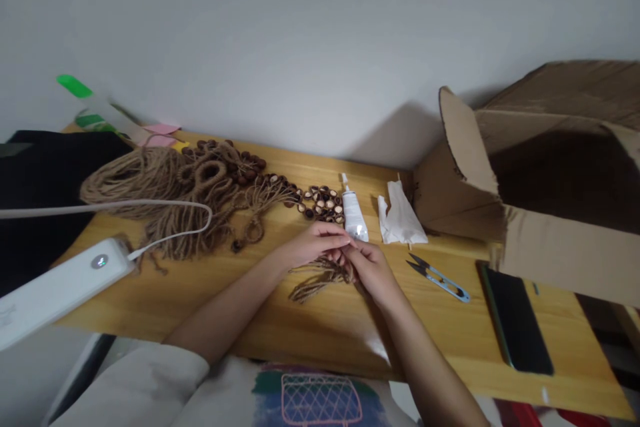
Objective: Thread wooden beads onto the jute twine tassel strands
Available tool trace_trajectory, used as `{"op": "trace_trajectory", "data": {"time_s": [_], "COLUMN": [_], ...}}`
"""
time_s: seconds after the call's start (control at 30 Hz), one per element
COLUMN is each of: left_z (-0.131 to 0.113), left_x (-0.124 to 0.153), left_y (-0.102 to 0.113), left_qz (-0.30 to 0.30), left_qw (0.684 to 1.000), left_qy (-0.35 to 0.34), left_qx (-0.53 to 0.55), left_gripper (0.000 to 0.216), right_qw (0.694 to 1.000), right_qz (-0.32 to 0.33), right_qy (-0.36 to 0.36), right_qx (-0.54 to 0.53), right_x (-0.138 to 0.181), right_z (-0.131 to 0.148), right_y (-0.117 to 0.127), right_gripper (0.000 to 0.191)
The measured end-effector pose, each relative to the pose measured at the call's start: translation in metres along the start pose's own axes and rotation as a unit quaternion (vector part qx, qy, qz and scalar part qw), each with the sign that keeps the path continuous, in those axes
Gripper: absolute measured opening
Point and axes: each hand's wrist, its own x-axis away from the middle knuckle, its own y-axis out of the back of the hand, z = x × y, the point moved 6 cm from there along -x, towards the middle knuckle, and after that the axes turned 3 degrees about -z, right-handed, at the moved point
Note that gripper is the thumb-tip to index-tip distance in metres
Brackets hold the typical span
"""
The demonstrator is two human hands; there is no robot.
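My left hand point(316, 243) and my right hand point(371, 270) meet above the wooden table, fingers closed and thumbs close together. A bundle of brown jute twine point(317, 280) comes out from under their fingers, its frayed ends hanging toward the left. What sits right between the fingertips is hidden. Just beyond my hands lies a white glue tube point(354, 213) with a narrow nozzle. Several dark round nut-like pieces with pale cut faces point(323, 202) lie beside it. To the right rest blue thread snips point(440, 279).
At the left are a big jute coil point(137, 177), a ring of wrapped twine point(211, 173) and a white power bank point(65, 290) with a cable. White tissue point(400, 217), a black phone point(517, 320) and an open cardboard box point(465, 193) stand or lie at the right. A wall point(300, 47) rises behind.
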Motion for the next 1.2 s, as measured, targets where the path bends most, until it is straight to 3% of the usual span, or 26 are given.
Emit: {"op": "trace_trajectory", "data": {"time_s": [0.57,1.2], "left_z": [0.0051,-0.0001], "left_x": [-0.0007,0.0013], "left_y": [0.0036,0.0028], "left_qz": [0.007,-0.027], "left_qw": [1.0,1.0], "left_qy": [0.003,0.004], "left_qx": [0.001,0.011], "left_gripper": [0.039,0.042], "right_qw": [1.0,1.0], "right_qz": [0.003,-0.007], "right_qy": [-0.006,0.001], "right_qx": [0.024,0.005], "right_x": [0.0007,-0.0037], "right_z": [-0.0008,-0.0023], "right_y": [0.0003,-0.0021], "right_gripper": [0.046,0.044]}}
